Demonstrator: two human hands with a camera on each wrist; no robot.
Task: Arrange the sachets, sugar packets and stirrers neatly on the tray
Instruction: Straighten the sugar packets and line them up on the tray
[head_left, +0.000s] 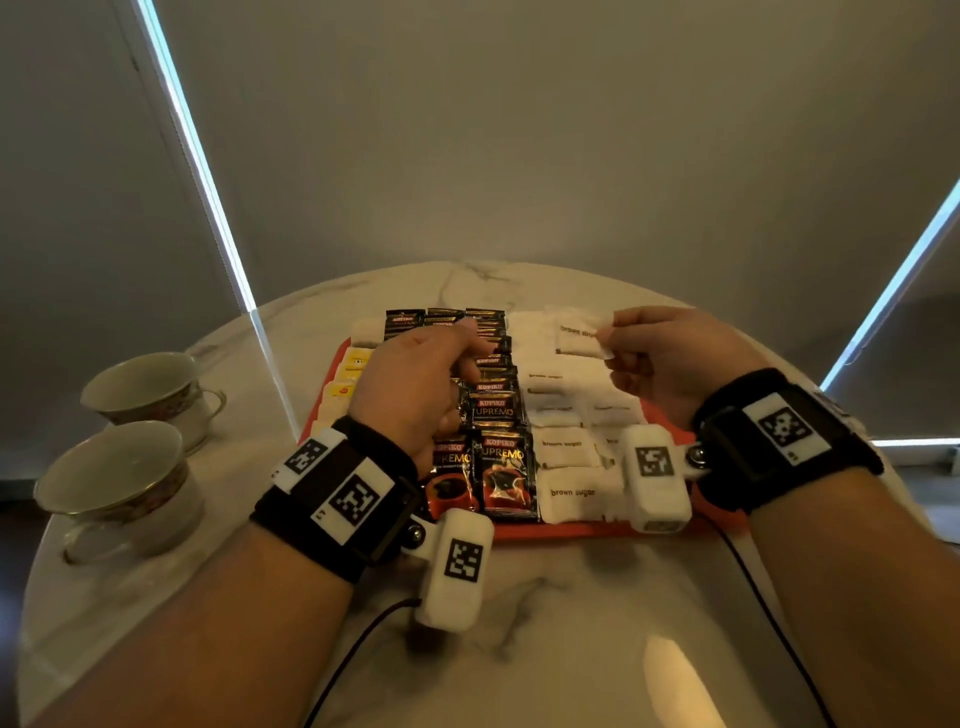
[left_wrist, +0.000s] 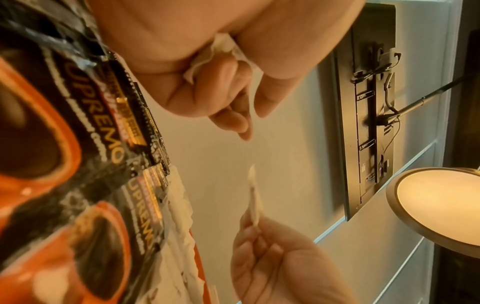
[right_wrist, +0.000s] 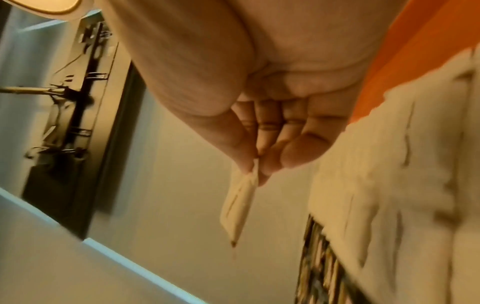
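Note:
A red tray on the marble table holds black coffee sachets in the middle, white brown sugar packets on the right and yellow sachets on the left. My right hand pinches one brown sugar packet by its edge, above the tray's far right; in the right wrist view this packet hangs from thumb and forefinger. My left hand hovers over the coffee sachets with fingers curled. In the left wrist view it grips a crumpled white packet in the palm. I see no stirrers.
Two empty teacups stand on the table left of the tray. Bare marble lies between the tray and the table's near edge. Wrist camera cables trail over it. Grey blinds hang behind the table.

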